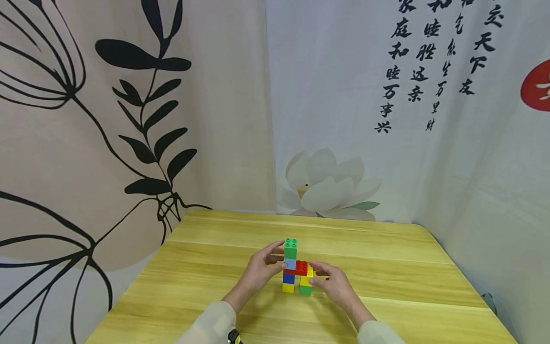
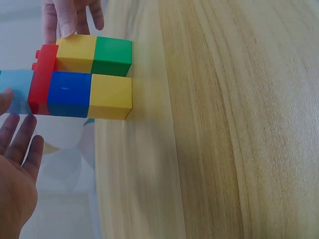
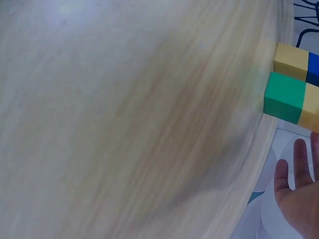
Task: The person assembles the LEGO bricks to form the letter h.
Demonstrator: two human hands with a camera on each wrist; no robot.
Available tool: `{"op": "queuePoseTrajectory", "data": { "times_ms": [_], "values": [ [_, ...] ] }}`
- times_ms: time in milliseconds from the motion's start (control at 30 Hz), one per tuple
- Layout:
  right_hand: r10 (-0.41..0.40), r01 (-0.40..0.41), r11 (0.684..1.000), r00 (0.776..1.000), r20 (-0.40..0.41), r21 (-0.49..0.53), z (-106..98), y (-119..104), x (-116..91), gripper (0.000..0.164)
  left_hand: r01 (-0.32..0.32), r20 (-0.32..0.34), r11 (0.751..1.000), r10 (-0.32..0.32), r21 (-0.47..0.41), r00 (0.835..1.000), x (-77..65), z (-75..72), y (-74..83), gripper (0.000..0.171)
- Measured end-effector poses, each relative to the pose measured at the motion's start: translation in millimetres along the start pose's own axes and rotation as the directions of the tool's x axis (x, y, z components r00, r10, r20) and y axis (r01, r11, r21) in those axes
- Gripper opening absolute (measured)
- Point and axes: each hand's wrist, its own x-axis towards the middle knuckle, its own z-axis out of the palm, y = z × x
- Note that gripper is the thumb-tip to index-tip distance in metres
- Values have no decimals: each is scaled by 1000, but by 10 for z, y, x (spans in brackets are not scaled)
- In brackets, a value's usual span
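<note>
A structure of toy building bricks (image 1: 301, 268) stands upright on the table. Its left column runs from a yellow brick (image 1: 288, 288) through blue (image 2: 70, 94), the red crosspiece (image 2: 42, 79) and light blue (image 1: 290, 264) to green (image 1: 290, 249) on top. Under the red brick's right side, a yellow brick (image 2: 76, 54) sits on a green one (image 3: 284, 97). My left hand (image 1: 262, 266) holds the left column, thumb on the light blue brick; its index finger is partly hidden behind. From the right, my right hand (image 1: 335, 284) pinches the upper yellow brick, thumb in front.
The wooden table (image 1: 180, 296) extends around the structure on every side. Behind it hangs a printed curtain (image 1: 232, 143) with plants, a lotus and writing. A dark watch (image 1: 234, 337) shows at the left sleeve.
</note>
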Motion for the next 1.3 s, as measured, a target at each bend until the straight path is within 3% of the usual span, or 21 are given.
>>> {"op": "queuePoseTrajectory", "data": {
  "times_ms": [200,433,767,1000,1300],
  "values": [
    [-11,11,1000,1000,3,9,5,10,-3,45,-2,6,1000,2,-19,1000,-51,12,155,55],
    [-22,22,1000,1000,4,18,2,10,-5,44,-13,10,1000,14,-17,1000,47,0,-24,55],
    [-45,44,998,999,22,50,5,36,11,43,20,16,1000,-20,-11,1000,136,1,-43,56],
    [-33,32,999,999,37,38,11,57,29,52,24,28,1000,-24,-1,999,206,10,-72,56],
    [-27,26,999,997,76,21,16,99,73,58,26,43,999,-27,31,999,256,12,-81,68]
  ]
}}
